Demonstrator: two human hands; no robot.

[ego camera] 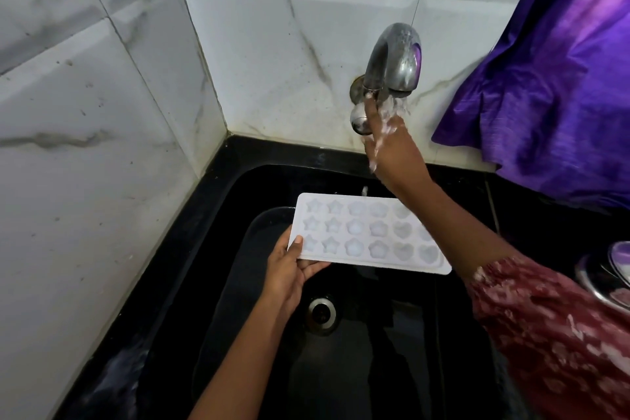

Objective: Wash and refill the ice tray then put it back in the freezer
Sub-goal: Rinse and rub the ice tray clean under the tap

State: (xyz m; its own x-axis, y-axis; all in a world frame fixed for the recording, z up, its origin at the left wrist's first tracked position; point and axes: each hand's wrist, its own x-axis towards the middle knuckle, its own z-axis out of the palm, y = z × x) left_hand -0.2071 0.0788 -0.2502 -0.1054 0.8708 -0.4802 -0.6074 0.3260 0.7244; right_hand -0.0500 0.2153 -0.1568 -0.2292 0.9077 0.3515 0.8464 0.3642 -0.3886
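A person stands over a black sink (191,283) set into a corner of white marble-look tiles (102,112). The left hand (289,269) holds a white ice tray (366,237) by its short left edge, the thumb lying on top of the rim and the other fingers (315,270) curled underneath, closed on the tray. The tray hangs over the sink basin, above and a little behind the round metal drain (321,312), and sits roughly level, tipped slightly toward the person. Its moulds are shaped as stars on the side nearer the left hand and as flowers and hearts farther along; whether they hold anything cannot be told.

The right hand (388,140) is raised behind the tray, up at the curved metal tap (395,58) on the back wall. Water (397,106) runs from the spout straight onto the back of this hand and streams off it down toward the sink. Its fingers reach up toward the tap's knob (359,121) just beside the spout, but they are hidden by the water and the angle, so it cannot be told whether they are open or gripping. The forearm crosses over the tray's far right corner, and a dark red patterned sleeve (552,334) covers the upper arm.

To the right of the tap a purple cloth (552,85) hangs down to the sink's rim. A shiny metal pot lid (610,269) shows at the right of the sink
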